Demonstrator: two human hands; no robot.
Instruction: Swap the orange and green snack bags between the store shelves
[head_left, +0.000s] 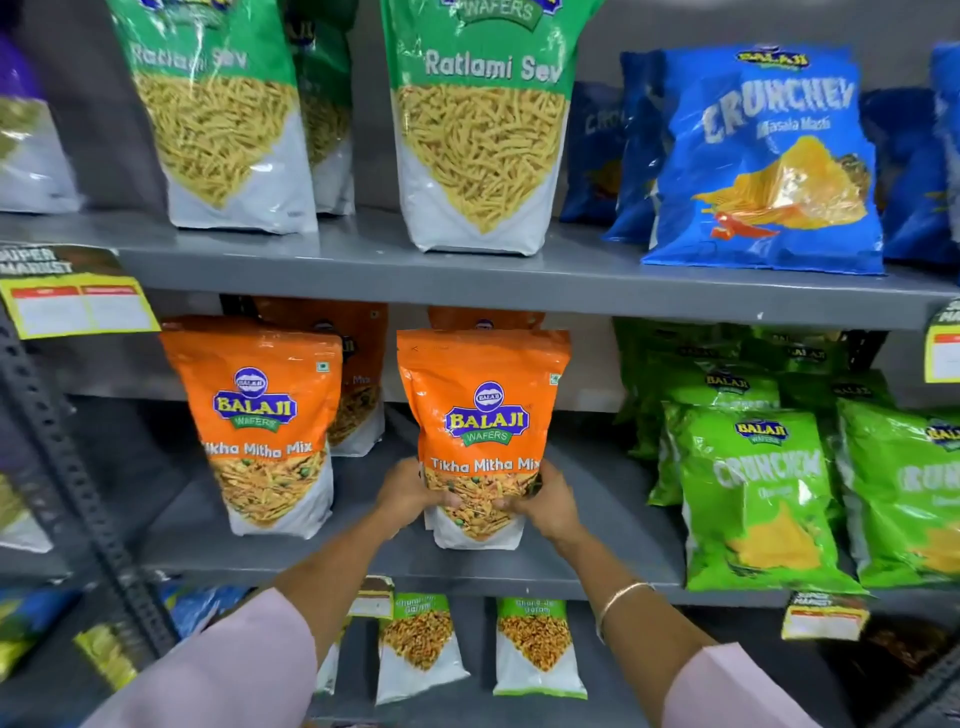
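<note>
1. On the middle shelf, a flat grey metal board, an upright orange bag of glossy film stands near the centre, its clear lower window showing a crumbly mix above a white base.
2. The left hand is clenched on the bag's lower left edge; the right hand clasps its lower right edge, fingers curled round the front. Whether the base touches the shelf cannot be told.
3. A second orange bag stands to the left, apart from the held one; more orange bags sit behind both.
4. On the upper shelf, two tall green bags with thin yellow strands in their windows stand upright, one straight above the held bag.
5. Puffy, crinkled blue packs lean at the upper right; shiny lime packs crowd the middle shelf's right end.
6. Pale pink sleeves cover both forearms; a thin bangle rings the right wrist.
7. Yellow paper price tags hang from the shelf edges.
</note>
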